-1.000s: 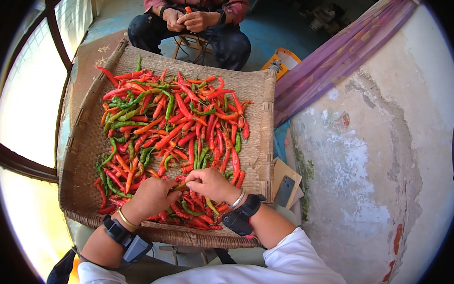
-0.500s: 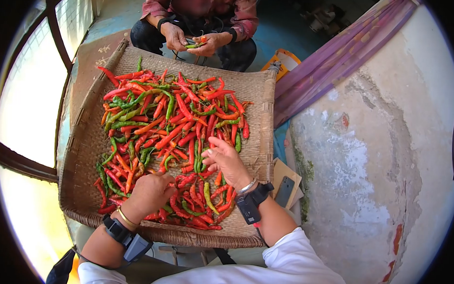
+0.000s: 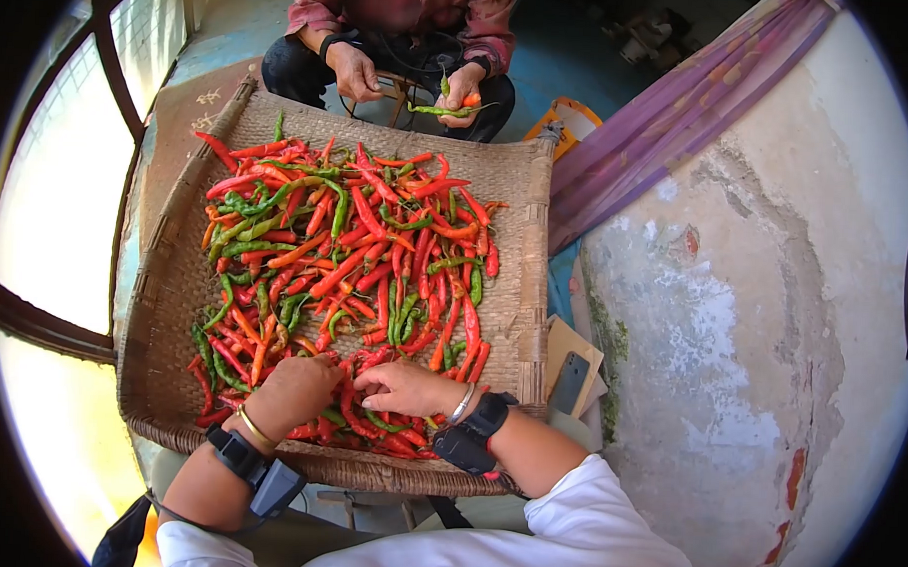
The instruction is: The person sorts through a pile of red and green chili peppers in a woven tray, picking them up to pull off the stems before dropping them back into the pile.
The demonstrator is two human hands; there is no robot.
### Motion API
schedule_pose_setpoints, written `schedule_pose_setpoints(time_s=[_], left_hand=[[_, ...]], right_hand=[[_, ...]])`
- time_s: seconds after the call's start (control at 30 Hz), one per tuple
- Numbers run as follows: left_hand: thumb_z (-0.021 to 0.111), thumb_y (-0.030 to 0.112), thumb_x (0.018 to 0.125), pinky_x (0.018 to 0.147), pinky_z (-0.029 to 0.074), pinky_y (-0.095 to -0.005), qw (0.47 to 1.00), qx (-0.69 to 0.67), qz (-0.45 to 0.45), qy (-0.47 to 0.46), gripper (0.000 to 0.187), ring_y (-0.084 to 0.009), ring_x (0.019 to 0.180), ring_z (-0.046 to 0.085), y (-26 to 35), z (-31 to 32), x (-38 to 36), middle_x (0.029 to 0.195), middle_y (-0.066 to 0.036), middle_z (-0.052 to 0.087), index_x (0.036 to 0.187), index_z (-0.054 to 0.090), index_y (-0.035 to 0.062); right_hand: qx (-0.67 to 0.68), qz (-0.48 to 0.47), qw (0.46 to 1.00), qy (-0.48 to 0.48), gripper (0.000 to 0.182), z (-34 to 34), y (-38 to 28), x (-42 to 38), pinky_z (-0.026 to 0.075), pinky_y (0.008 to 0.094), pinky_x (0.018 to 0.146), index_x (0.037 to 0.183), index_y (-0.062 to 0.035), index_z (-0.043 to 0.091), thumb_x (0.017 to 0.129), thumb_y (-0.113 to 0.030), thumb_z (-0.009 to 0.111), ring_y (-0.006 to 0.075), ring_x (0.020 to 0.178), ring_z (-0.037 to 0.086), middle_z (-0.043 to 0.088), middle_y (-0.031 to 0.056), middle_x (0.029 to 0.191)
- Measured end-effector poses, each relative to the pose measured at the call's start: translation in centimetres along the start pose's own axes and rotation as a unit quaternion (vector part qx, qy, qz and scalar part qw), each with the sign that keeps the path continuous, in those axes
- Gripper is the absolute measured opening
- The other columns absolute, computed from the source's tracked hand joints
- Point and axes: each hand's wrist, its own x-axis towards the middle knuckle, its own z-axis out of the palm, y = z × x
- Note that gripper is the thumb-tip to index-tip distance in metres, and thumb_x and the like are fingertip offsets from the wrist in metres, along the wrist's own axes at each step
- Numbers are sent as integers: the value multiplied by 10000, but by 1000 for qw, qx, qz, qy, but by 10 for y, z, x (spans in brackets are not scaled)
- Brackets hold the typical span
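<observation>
Red, orange and green chili peppers point(image 3: 344, 270) lie heaped in a shallow woven basket tray point(image 3: 513, 326). At the near side of the heap, my left hand point(image 3: 295, 390) is closed, knuckles up, at the top of a red chili pepper point(image 3: 348, 405). Close to its right, my right hand point(image 3: 415, 389) has moved in with its thumb and fingers pinched together towards that same pepper. Whatever sits between the right fingertips is hidden. Several chili peppers show below both hands.
Across the tray sits another person point(image 3: 402, 42), with green and orange peppers point(image 3: 450, 108) in one hand. A phone point(image 3: 570, 383) lies on cardboard right of the tray. A purple curtain point(image 3: 680, 111) hangs by the worn wall point(image 3: 723, 323); windows point(image 3: 57, 200) stand left.
My right hand has moved down and left from over the heap to beside my left hand. Several peppers at the right now lie differently. The other person's hands have moved apart.
</observation>
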Motion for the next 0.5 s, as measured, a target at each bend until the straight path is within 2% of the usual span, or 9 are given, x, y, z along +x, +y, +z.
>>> schedule_pose_setpoints(time_s=[0.2, 0.27, 0.5], left_hand=[[627, 199, 677, 627, 487, -381, 1000, 3, -20, -23, 229, -279, 732, 599, -1, 4, 5, 776, -111, 600, 873, 596, 85], [625, 210, 680, 626, 482, -392, 998, -21, -56, -21, 219, -294, 711, 600, 1, 4, 7, 726, -126, 601, 849, 591, 75], [660, 233, 666, 623, 478, -414, 993, -104, -57, 9, 274, -315, 728, 605, 1, 11, 9, 751, -139, 609, 849, 562, 56]], right_hand=[[-21, 10, 1000, -10, 336, 1, -6, -2, 462, 324, 705, 1044, -13, 553, 791, -233, 576, 221, 795, 605, 629, 112, 864], [-18, 11, 1000, -11, 335, 0, -6, -1, 461, 324, 706, 1042, -13, 554, 788, -230, 576, 222, 796, 605, 628, 112, 864], [-10, 30, 999, -19, 329, -2, -10, 0, 457, 332, 726, 1046, -7, 554, 783, -204, 565, 232, 821, 600, 624, 121, 883]])
